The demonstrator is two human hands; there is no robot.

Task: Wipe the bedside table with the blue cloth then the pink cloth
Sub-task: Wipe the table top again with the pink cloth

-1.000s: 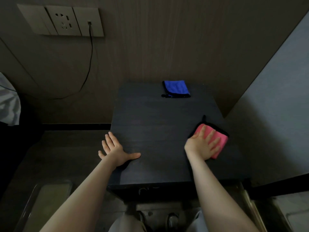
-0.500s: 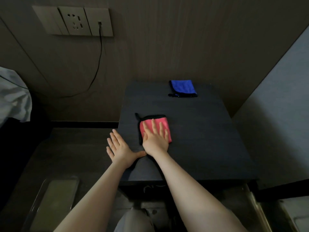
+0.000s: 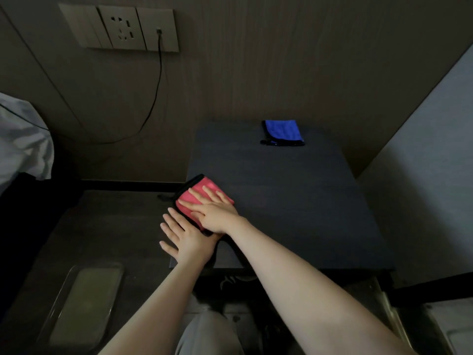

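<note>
The dark bedside table (image 3: 294, 201) stands against the wood wall. A folded pink cloth (image 3: 197, 198) with a black edge lies at the table's left edge, and my right hand (image 3: 217, 213) presses flat on it with fingers spread. My left hand (image 3: 185, 239) rests flat and open on the table's front left corner, just below the pink cloth. A folded blue cloth (image 3: 282, 131) with a black edge lies alone at the back of the table, apart from both hands.
A wall socket panel (image 3: 122, 29) holds a black cable (image 3: 153, 98) that hangs down to the left. White bedding (image 3: 23, 144) shows at the left edge. A pale wall (image 3: 422, 162) bounds the table's right side. A glassy tray (image 3: 84, 303) lies low at the left.
My right hand has slid the pink cloth from the table's right side across to its left edge. My left hand has stayed at the front left corner.
</note>
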